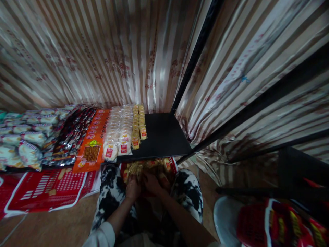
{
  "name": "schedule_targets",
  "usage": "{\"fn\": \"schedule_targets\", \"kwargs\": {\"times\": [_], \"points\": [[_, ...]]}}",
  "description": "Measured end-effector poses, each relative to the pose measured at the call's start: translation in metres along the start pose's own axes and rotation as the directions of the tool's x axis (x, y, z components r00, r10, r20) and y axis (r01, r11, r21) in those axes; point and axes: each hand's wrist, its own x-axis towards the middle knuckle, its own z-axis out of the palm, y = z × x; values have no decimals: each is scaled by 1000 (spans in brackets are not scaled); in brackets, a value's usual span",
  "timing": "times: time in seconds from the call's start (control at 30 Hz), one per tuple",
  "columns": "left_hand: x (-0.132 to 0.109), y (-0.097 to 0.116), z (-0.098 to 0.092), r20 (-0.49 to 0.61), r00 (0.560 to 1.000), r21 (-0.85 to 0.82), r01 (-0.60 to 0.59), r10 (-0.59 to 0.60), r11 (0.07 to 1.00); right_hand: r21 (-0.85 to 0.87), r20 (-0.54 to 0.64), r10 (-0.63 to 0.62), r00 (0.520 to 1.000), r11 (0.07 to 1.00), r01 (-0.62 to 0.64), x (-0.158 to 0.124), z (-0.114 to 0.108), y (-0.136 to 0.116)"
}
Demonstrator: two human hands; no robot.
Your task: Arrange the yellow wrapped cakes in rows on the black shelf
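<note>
Both hands reach down between my knees into a red box [173,164] of small yellow snack packets [136,168]. My left hand [133,188] has its fingers curled among the packets, closed on some of them. My right hand [152,183] is beside it, fingers bent down into the packets; what it holds is too dark to make out. Just above the box is a black shelf [164,135] with a row of the same yellow packets [138,125] at its left part.
The shelf also carries rows of white round snack packs [118,132], orange packs [93,144], dark packs [73,133] and pale bags [24,137]. A flattened red carton [48,188] lies on the floor at left. Striped curtains hang behind. Red packaging [280,223] sits at lower right.
</note>
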Motion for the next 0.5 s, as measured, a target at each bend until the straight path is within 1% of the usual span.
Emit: {"fn": "schedule_targets", "kwargs": {"times": [0.07,0.13,0.27,0.4,0.5], "points": [[2,3,-3,31,999,43,9,-10,999,23,17,27,999,999,-27,3,9,2],[2,6,-4,45,999,93,-20,16,995,48,8,65,998,997,-65,6,14,4],[2,7,0,7,998,170,-61,60,984,99,-40,110,993,990,-105,10,17,9],[1,6,2,-24,997,168,-69,74,983,156,-58,119,991,982,-109,8,21,14],[0,7,-3,-31,998,122,-49,53,991,144,-74,119,990,984,-107,6,21,12]]}}
